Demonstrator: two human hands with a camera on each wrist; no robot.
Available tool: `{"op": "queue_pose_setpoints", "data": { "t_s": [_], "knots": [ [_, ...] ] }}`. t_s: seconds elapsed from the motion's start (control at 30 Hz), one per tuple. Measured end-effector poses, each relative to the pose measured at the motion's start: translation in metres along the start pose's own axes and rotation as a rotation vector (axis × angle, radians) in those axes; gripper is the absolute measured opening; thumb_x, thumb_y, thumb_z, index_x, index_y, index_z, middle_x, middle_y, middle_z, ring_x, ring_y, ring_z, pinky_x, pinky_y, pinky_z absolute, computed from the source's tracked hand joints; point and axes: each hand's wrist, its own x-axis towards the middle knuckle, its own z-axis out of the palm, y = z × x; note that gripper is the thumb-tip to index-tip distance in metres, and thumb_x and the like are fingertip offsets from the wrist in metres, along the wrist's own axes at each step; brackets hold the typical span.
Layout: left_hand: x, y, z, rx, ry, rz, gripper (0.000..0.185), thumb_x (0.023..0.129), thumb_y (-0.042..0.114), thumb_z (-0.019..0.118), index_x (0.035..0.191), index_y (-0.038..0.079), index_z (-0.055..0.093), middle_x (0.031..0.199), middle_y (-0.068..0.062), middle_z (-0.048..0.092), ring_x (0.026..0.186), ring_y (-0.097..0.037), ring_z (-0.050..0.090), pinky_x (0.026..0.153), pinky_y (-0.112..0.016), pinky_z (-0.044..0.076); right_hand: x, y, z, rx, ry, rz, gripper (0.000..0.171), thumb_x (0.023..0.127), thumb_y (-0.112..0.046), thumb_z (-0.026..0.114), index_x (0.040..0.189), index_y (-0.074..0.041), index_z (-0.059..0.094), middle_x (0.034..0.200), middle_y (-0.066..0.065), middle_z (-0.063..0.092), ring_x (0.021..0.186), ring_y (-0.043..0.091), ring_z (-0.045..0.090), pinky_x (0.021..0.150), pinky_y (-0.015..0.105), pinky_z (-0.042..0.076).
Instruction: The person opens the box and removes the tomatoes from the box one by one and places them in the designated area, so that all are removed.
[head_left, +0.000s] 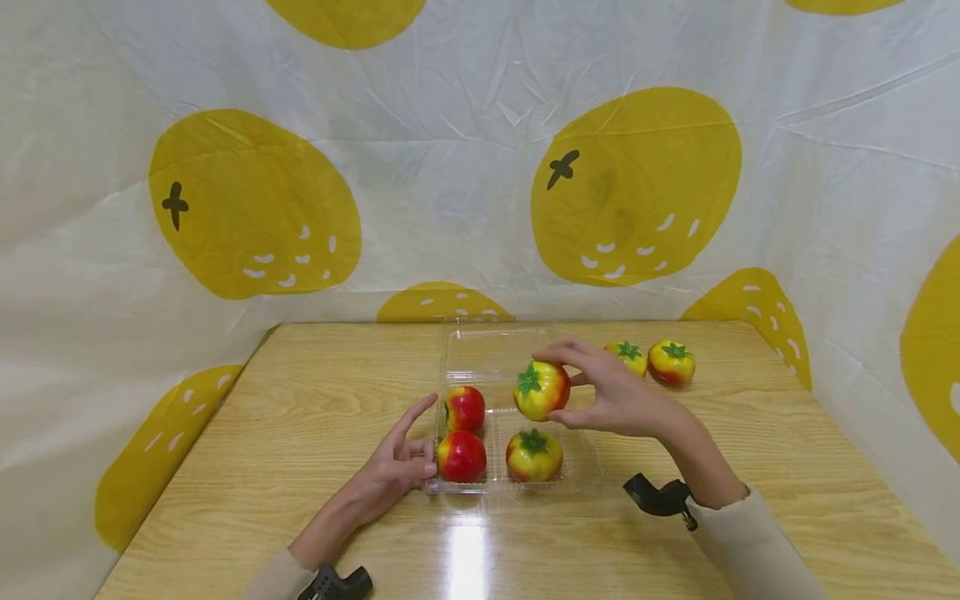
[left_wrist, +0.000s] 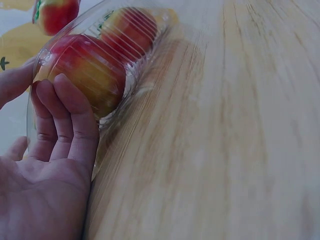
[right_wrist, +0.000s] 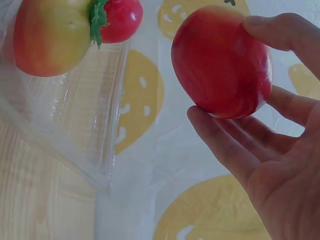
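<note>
A clear plastic clamshell box (head_left: 498, 486) lies on the table with its lid folded back. Two red-and-yellow toy tomatoes (head_left: 462, 457) sit along its left side, and a yellow toy tomato (head_left: 534, 458) with a green calyx is at the front right. My right hand (head_left: 611, 392) pinches another toy tomato (head_left: 543, 390) between thumb and fingers, above the box's back right part. In the right wrist view that tomato (right_wrist: 220, 62) shows its red underside. My left hand (head_left: 390, 468) rests against the box's left wall, index finger extended; its fingers (left_wrist: 77, 112) touch the plastic.
Two more yellow-and-red toy tomatoes (head_left: 672, 362) stand on the wooden table (head_left: 337, 367) at the back right, one partly hidden behind my right hand. A white curtain (head_left: 450, 192) with yellow fruit prints hangs behind and beside the table.
</note>
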Motion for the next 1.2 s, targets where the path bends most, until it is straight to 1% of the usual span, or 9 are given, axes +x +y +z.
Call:
{"op": "queue_pose_setpoints", "data": {
  "t_s": [0.1,0.3,0.37,0.53,0.67,0.97,1.07,1.2],
  "knots": [
    [0.0,0.001,0.0,0.002,-0.001,0.002,0.095,0.095,-0.003,0.06,0.166,0.032,0.007,0.088,0.002,0.062,0.079,-0.01,0.061,0.073,-0.024,0.057,-0.004,0.002,-0.002,0.013,0.017,-0.009,0.068,0.083,-0.014,0.086,0.144,-0.009,0.057,0.141,0.009,0.057,0.122,0.027,0.06,0.093,0.045,0.061],
    [0.0,0.001,0.0,-0.003,-0.011,0.007,0.095,0.095,-0.002,0.06,0.167,0.028,0.006,0.088,0.002,0.062,0.079,-0.01,0.061,0.073,-0.024,0.056,-0.008,0.004,-0.003,0.035,0.015,0.002,0.068,0.083,-0.014,0.086,0.144,-0.011,0.056,0.142,0.006,0.057,0.126,0.026,0.059,0.094,0.043,0.06],
    [0.0,0.002,0.0,-0.004,-0.008,0.005,0.095,0.095,-0.002,0.06,0.167,0.029,0.007,0.088,0.002,0.061,0.079,-0.01,0.06,0.073,-0.024,0.056,-0.009,0.006,-0.004,0.037,0.016,0.006,0.068,0.082,-0.014,0.087,0.143,-0.01,0.056,0.141,0.006,0.058,0.127,0.027,0.059,0.093,0.042,0.061],
    [0.0,0.002,0.001,-0.009,0.003,-0.001,0.095,0.094,-0.002,0.06,0.167,0.03,0.008,0.087,0.002,0.062,0.079,-0.01,0.061,0.073,-0.024,0.056,-0.012,0.01,-0.004,0.031,0.022,0.017,0.07,0.081,-0.013,0.087,0.143,-0.007,0.056,0.142,0.008,0.06,0.126,0.028,0.061,0.093,0.04,0.061],
    [0.0,0.002,0.0,-0.012,0.003,-0.001,0.095,0.094,-0.002,0.061,0.167,0.029,0.007,0.087,0.002,0.062,0.079,-0.01,0.061,0.073,-0.024,0.056,-0.014,0.014,-0.005,0.03,0.029,0.034,0.071,0.081,-0.012,0.087,0.144,-0.005,0.055,0.144,0.009,0.06,0.125,0.025,0.062,0.096,0.038,0.06],
    [0.0,0.003,0.001,-0.02,-0.006,0.004,0.096,0.094,-0.001,0.062,0.167,0.028,0.006,0.088,0.002,0.062,0.079,-0.011,0.062,0.073,-0.025,0.058,-0.016,0.021,-0.007,0.072,0.065,0.01,0.067,0.084,-0.016,0.087,0.142,-0.005,0.056,0.141,0.014,0.062,0.118,0.027,0.068,0.095,0.039,0.059],
    [0.0,0.004,0.002,-0.021,-0.01,0.007,0.096,0.094,-0.002,0.061,0.167,0.027,0.005,0.088,0.002,0.062,0.08,-0.01,0.062,0.073,-0.025,0.058,-0.017,0.023,-0.008,0.086,0.073,0.016,0.067,0.083,-0.012,0.087,0.142,-0.004,0.056,0.14,0.014,0.062,0.118,0.025,0.067,0.096,0.037,0.059],
    [0.0,0.004,0.001,-0.019,-0.008,0.003,0.096,0.094,-0.001,0.062,0.167,0.027,0.005,0.088,0.002,0.062,0.08,-0.011,0.062,0.074,-0.025,0.058,-0.019,0.025,-0.01,0.099,0.093,0.038,0.067,0.082,-0.007,0.086,0.141,-0.004,0.056,0.14,0.015,0.061,0.119,0.017,0.065,0.098,0.037,0.058]
  ]
}}
